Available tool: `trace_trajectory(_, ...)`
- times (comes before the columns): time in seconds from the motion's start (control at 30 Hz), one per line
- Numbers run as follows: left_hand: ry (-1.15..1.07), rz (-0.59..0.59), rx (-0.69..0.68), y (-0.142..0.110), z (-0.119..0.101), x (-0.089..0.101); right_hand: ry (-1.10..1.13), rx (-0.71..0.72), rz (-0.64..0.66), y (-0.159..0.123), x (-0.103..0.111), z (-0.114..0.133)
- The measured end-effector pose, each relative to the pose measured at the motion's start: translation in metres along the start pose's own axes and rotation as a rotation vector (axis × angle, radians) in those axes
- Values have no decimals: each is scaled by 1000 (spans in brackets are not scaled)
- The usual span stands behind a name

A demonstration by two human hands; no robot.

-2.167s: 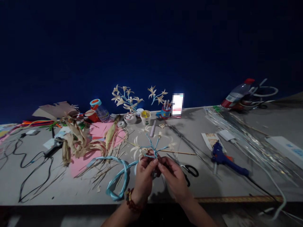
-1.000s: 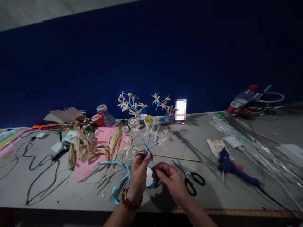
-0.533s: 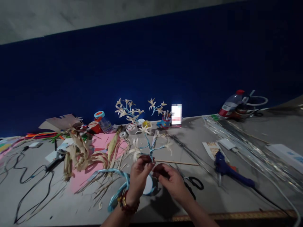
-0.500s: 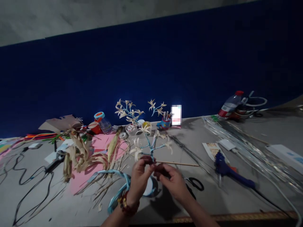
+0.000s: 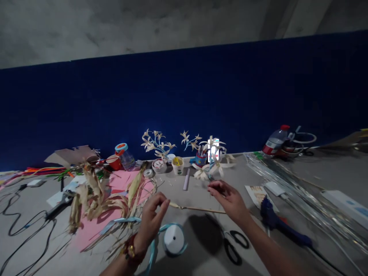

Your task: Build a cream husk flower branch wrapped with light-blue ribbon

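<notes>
Between the fingertips of my right hand (image 5: 230, 199) is the stem of an artificial flower sprig (image 5: 217, 165), with pale petals on light-blue wrapped stalks. It stands upright, in front of the phone. My left hand (image 5: 152, 218) is apart from it, fingers curled and thumb close to them; what they hold, if anything, is hidden. Beside the left hand lies a roll of light-blue ribbon (image 5: 174, 239), its loose strip passing near the wrist. A thin wooden stick (image 5: 198, 209) with a pale tip lies between the hands. Black-handled scissors (image 5: 232, 251) rest below my right hand.
Corn husks (image 5: 94, 191) cover pink paper (image 5: 86, 237) at left. Finished flower sprigs (image 5: 156, 142), small cups (image 5: 178, 165) and a lit phone (image 5: 213, 154) stand at the back. A blue glue gun (image 5: 284, 226), plastic-wrapped wires (image 5: 276, 174) and a bottle (image 5: 276, 140) lie at right.
My hands have moved apart. The flower sprig went from between both hands to the right, in my right hand. My left hand moved left, uncovering the ribbon roll.
</notes>
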State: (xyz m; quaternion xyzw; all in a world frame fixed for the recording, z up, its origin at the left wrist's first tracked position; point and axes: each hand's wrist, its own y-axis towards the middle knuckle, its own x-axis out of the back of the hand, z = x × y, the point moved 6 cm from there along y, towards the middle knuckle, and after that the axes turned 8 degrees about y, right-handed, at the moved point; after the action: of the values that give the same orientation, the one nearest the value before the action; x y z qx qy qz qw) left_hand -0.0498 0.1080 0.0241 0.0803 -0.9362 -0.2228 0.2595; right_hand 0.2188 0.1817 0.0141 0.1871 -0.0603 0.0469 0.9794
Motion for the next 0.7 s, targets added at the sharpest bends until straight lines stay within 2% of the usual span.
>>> trace_trajectory(0.07,-37,-47,-13,11,-8,3,-16,-5,39,-2,-10,2)
trace_trajectory(0.13,-95,7,-45,25,-23,-5,-8,-24,90,-5,-23,3)
trace_trajectory(0.27,-129,193,-29,50,-44,-42,30,-52,156,-13,-44,2)
trace_trajectory(0.4,-352,255,65,56,-42,-70,22,-29,140,-17,-46,7)
trace_trajectory(0.47,-395,218,110,55,-35,-73,-30,-7,158,-17,-46,13)
trace_trajectory(0.57,-213,134,55,54,-29,-65,-30,-1,146,-16,-46,18)
trace_trajectory(0.63,-84,136,-13,51,-27,-60,4,-12,106,-14,-44,16)
trace_trajectory(0.7,-14,191,-61,44,-23,-56,35,-16,49,-9,-37,11)
